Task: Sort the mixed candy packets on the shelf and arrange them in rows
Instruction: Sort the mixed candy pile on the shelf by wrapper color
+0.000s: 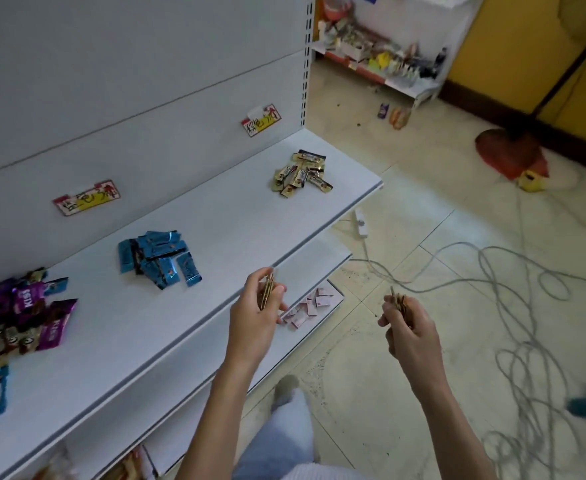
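**Item:** candy packets, flat foil sachets.

**Handling (judged from the foil's look):** light, thin, slick and crinkly. A stack is likely to fan or slip, so pinch it across the long edges with the thumb opposing the fingers (279,292). Loose ones should slide easily on the smooth shelf (215,233).

**In hand, two stacks:**
- The left hand (255,308) holds a gold stack (268,288) edge-up over the shelf's front lip, fingers clamped on it.
- The right hand (407,329) grips a smaller gold stack (398,302) out over the floor, fingers likewise closed round it.

**On the shelf, three piles, well apart:**
- gold pile (300,174), far end, about a dozen packets
- blue pile (160,258), middle, about ten
- mixed pile (21,313), near end, mostly purple with blue and brown among them; too jumbled to count

None is in rows yet.

**Back panel:** two handwritten labels (87,197), one behind the blue pile and one behind the gold.

**Lower shelf:** a scatter of pink packets (310,303), partly hidden.
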